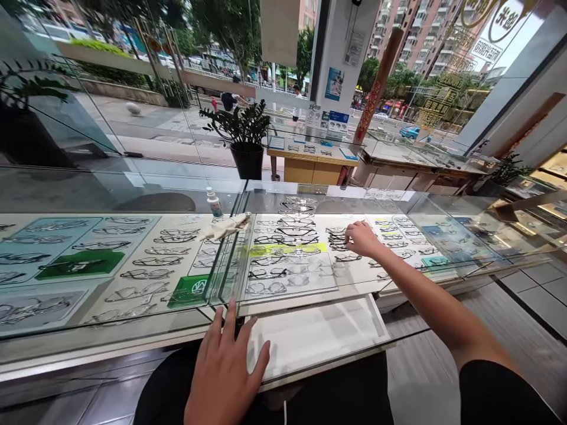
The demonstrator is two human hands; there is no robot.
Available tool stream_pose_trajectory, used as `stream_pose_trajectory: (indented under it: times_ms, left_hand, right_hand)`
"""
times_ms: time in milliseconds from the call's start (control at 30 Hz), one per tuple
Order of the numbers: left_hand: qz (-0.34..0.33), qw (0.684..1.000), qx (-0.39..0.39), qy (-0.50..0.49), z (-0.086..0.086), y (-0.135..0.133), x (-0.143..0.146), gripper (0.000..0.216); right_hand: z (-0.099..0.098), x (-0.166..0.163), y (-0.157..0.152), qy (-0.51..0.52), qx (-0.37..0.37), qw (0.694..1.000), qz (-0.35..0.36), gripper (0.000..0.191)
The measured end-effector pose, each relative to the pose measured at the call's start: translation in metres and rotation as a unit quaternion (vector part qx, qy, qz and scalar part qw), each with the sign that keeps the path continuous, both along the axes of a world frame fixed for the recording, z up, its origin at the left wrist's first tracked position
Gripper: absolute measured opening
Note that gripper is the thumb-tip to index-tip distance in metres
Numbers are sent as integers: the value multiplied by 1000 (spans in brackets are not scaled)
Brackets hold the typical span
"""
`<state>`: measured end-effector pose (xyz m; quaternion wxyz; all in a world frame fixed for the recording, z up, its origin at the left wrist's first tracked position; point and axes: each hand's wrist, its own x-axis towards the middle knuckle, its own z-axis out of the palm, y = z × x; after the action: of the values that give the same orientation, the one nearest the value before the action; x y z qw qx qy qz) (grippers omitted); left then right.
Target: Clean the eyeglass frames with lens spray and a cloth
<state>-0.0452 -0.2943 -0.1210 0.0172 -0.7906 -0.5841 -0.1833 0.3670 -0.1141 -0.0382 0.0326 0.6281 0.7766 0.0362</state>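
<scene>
My left hand point(228, 366) is spread at the front edge of the glass display case point(133, 339), fingers apart, holding nothing. My right hand point(362, 238) reaches forward over the case. Its fingers are curled in a pinch at the right end of a short column of dark-framed eyeglasses point(337, 237); they seem to grip one pair, though the fingertips partly hide it. Another pair of eyeglasses point(348, 258) lies just below this hand. Left of it, a white tray point(310, 283) bears rows of eyeglasses and a yellow strip point(322, 248).
An open white drawer point(319, 336) juts out in front of me. On the case are a small white bottle point(214, 202) and a crumpled cloth point(227, 228). Blue and green panels with more eyeglasses point(57, 258) lie left. Beyond stand a potted plant point(245, 141) and another counter point(312, 168).
</scene>
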Motion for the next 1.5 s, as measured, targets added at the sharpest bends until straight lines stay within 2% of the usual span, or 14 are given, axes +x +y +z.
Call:
stream_pose_trajectory:
  times_ms: [233, 400, 467, 533, 633, 733, 800, 867, 1000, 1100, 1300, 1500]
  left_hand:
    - [-8, 1000, 1, 8, -3, 1, -3, 52]
    - [-9, 1000, -6, 12, 1, 0, -1, 55]
    - [-8, 1000, -16, 11, 5, -1, 2, 56]
    - [-6, 1000, -28, 9, 8, -2, 4, 57]
    - [-1, 999, -44, 8, 11, -1, 6, 58]
    - [-9, 999, -51, 11, 9, 0, 5, 59]
    - [-14, 999, -50, 12, 8, 1, 3, 59]
    - [-15, 999, -49, 12, 6, 1, 2, 58]
    - [-11, 999, -41, 2, 4, 2, 2, 55]
    - [-5, 999, -38, -9, 3, 2, 2, 54]
    - [-1, 999, -39, -26, 5, 3, 5, 55]
    - [12, 998, -39, -37, 10, 2, 8, 54]
  right_hand:
    - [-3, -1, -8, 11, 5, 1000, 2, 9]
    - [19, 1, -45, 58, -8, 998, 13, 9]
    - [35, -2, -70, 131, -49, 988, 62, 9]
    - [50, -9, -96, 181, -124, 968, 120, 10]
    - [57, -20, -125, 190, -257, 938, 132, 11]
    - [35, -24, -138, 157, -354, 917, 94, 10]
    - [8, -20, -139, 131, -386, 910, 78, 10]
    - [-22, -11, -136, 102, -386, 913, 76, 10]
    - [-76, 9, -117, 8, -303, 948, 94, 8]
    - [-103, 26, -93, -29, -240, 967, 82, 4]
    - [-136, 60, -48, -62, -152, 984, 75, 18]
    - [-165, 72, -22, -65, -135, 986, 75, 17]
